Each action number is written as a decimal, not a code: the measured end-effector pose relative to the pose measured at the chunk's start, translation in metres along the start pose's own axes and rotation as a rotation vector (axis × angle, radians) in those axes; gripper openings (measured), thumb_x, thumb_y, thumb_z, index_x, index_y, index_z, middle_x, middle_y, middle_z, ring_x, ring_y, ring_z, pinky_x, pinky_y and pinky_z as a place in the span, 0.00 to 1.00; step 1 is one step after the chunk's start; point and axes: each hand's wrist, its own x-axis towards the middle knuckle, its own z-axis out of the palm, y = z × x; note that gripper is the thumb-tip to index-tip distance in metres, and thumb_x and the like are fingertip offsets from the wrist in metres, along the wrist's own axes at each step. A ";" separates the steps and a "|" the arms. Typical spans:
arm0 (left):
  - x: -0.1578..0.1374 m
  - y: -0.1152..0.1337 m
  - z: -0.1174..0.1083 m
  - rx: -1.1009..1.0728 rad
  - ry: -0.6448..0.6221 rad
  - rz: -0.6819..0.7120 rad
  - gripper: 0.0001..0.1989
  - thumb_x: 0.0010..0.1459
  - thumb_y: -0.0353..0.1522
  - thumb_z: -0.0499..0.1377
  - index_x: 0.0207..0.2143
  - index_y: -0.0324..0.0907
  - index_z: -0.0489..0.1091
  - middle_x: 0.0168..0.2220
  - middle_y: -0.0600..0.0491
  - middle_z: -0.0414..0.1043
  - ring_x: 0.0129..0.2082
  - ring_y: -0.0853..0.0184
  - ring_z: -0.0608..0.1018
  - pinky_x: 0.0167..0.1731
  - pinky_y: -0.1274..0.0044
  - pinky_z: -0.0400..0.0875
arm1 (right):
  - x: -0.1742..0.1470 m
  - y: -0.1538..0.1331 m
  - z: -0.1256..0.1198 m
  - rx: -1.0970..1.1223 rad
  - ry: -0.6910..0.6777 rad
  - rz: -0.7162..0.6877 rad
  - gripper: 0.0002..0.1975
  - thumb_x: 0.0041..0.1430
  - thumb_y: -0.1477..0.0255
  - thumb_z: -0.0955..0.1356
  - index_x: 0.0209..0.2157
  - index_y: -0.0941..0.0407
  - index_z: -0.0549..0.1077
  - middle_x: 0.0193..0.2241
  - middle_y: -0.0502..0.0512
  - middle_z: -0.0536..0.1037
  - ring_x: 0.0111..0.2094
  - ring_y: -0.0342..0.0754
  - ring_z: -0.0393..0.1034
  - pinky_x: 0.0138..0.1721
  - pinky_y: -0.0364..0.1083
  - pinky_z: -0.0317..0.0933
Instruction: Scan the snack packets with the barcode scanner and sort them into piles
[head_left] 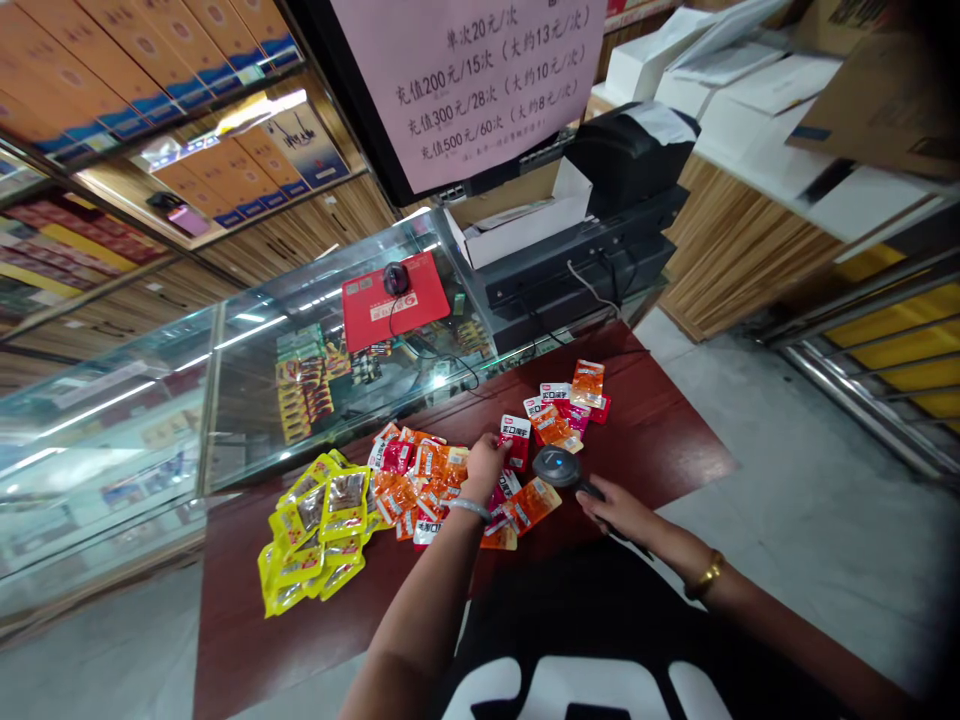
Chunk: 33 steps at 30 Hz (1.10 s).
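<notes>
**Red-and-white packet (515, 430) beside a handheld scanner (556, 466)**

The packet is near the centre of the frame, its lower left part apparently pinched by the fingers of the left hand (487, 468). Just to its lower right, the right hand (619, 508) has its fingers curled around the scanner's handle. Orange and red packets (424, 470) lie to the left, a smaller group of packets (555, 425) to the upper right, yellow packets (322, 520) at lower left, all on a dark red table (667, 420). The step looks like presenting one packet to the scanner; the next move seems to call for a steady, unobscured label.
</notes>
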 end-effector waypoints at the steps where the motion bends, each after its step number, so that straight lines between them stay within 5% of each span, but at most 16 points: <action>1: 0.000 -0.002 0.000 -0.018 -0.001 0.010 0.10 0.56 0.39 0.62 0.32 0.41 0.73 0.31 0.47 0.78 0.29 0.64 0.77 0.32 0.76 0.63 | 0.001 0.000 0.001 -0.004 -0.020 -0.005 0.30 0.55 0.43 0.66 0.42 0.56 0.68 0.17 0.41 0.63 0.16 0.41 0.56 0.20 0.41 0.51; 8: -0.001 0.003 0.014 -0.285 0.054 0.036 0.12 0.54 0.39 0.63 0.31 0.38 0.74 0.28 0.48 0.76 0.28 0.66 0.75 0.33 0.75 0.66 | 0.006 0.002 0.005 0.038 -0.064 0.001 0.29 0.56 0.44 0.67 0.44 0.55 0.68 0.18 0.41 0.64 0.16 0.40 0.56 0.19 0.41 0.51; 14: -0.009 0.026 0.015 -0.489 -0.290 0.247 0.19 0.54 0.43 0.63 0.42 0.38 0.76 0.40 0.46 0.79 0.39 0.63 0.77 0.44 0.72 0.70 | 0.004 0.000 -0.004 0.102 0.054 0.019 0.26 0.55 0.44 0.67 0.36 0.54 0.64 0.17 0.40 0.63 0.16 0.39 0.56 0.20 0.40 0.52; 20: -0.062 -0.002 0.020 0.519 -0.144 0.429 0.21 0.48 0.42 0.67 0.42 0.40 0.75 0.48 0.42 0.72 0.54 0.50 0.68 0.55 0.61 0.61 | 0.002 -0.008 -0.013 0.122 0.079 0.007 0.26 0.54 0.44 0.68 0.32 0.54 0.62 0.17 0.41 0.65 0.16 0.38 0.57 0.19 0.40 0.50; 24: -0.082 -0.017 0.031 0.700 -0.156 0.528 0.19 0.54 0.38 0.63 0.46 0.38 0.71 0.53 0.40 0.69 0.56 0.50 0.66 0.56 0.60 0.58 | 0.000 -0.006 -0.010 0.102 0.055 0.003 0.26 0.55 0.44 0.67 0.34 0.54 0.64 0.16 0.40 0.64 0.15 0.39 0.56 0.19 0.40 0.51; 29: -0.065 -0.016 0.025 0.460 -0.178 0.244 0.20 0.54 0.40 0.64 0.47 0.41 0.69 0.41 0.46 0.76 0.44 0.57 0.77 0.45 0.70 0.66 | -0.001 0.001 -0.008 0.084 -0.003 -0.011 0.25 0.58 0.46 0.66 0.41 0.55 0.66 0.16 0.40 0.62 0.16 0.40 0.55 0.20 0.41 0.51; 33: -0.050 -0.017 0.016 0.089 -0.150 0.114 0.23 0.52 0.40 0.67 0.47 0.41 0.67 0.41 0.48 0.77 0.40 0.62 0.79 0.40 0.75 0.68 | 0.000 0.002 -0.007 0.098 -0.030 -0.005 0.25 0.59 0.48 0.66 0.43 0.56 0.66 0.18 0.40 0.63 0.17 0.40 0.56 0.20 0.41 0.51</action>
